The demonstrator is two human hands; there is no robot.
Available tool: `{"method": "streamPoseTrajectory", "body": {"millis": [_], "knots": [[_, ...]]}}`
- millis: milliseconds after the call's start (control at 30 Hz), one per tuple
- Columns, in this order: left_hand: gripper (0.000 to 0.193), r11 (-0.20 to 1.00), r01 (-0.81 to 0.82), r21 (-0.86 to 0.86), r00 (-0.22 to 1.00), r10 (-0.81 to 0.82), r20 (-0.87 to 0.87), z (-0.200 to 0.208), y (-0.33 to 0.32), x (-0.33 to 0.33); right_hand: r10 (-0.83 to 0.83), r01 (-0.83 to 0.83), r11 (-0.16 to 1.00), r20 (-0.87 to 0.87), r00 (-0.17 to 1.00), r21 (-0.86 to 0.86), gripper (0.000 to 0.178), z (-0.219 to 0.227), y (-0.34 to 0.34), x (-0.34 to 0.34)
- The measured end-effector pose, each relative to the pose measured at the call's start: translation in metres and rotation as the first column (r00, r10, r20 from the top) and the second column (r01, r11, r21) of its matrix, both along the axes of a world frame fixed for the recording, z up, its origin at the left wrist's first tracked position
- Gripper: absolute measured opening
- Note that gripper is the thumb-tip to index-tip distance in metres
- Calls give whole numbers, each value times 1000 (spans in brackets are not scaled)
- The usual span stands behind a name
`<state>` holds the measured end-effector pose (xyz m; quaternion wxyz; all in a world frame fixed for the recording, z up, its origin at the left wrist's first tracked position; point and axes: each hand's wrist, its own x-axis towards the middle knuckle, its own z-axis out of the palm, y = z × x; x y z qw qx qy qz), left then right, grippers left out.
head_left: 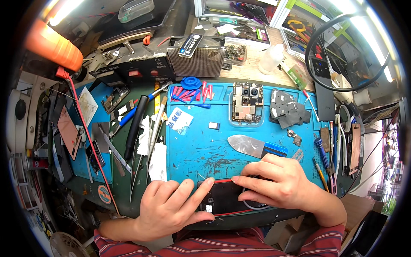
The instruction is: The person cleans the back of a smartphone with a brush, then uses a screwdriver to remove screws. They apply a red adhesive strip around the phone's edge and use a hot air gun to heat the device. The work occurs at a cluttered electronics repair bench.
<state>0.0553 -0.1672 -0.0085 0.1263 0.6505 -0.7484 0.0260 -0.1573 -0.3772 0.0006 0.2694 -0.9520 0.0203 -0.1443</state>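
A flat black phone body with a red rim (227, 200) lies at the mat's near edge. My left hand (169, 207) spans its left end, index fingertip at the far edge and thumb at the near edge. My right hand (276, 182) is bent over its right part. One fingertip presses on the red far rim, and the thumb sits lower, over the black face. Whatever those fingers may pinch is hidden. A grey curved line (257, 207) shows below the right thumb. A small white piece (209, 208) is on the left end of the body. Beyond my right hand lies a wide-bladed knife (246, 145).
On the blue mat (197, 141) are a SIM tray (213, 125), phone boards in a clear tray (247, 103), dark sheets (286, 107) and pink and blue tips (190, 94). Tweezers (157, 124) and a black-handled tool (136, 126) lie left; screwdrivers (323, 156) stand right.
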Motion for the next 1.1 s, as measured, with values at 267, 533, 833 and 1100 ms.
{"method": "streamPoseTrajectory", "body": {"millis": [267,533,833,1100], "knots": [[66,1000,-2,-3,1000,2,6,0,0,0,5,-5,1000,0,1000,-4,39,0,0,-1],[63,1000,-27,-15,998,26,-63,1,2,0,15,-15,999,-3,1000,-42,38,1,1,-1],[74,995,81,56,986,-72,-153,6,-20,-15,-14,14,1000,-6,1000,0,39,4,2,-4],[75,989,136,52,987,-132,-90,7,-20,-14,-15,13,995,-19,1000,-96,38,10,-22,-35]]}}
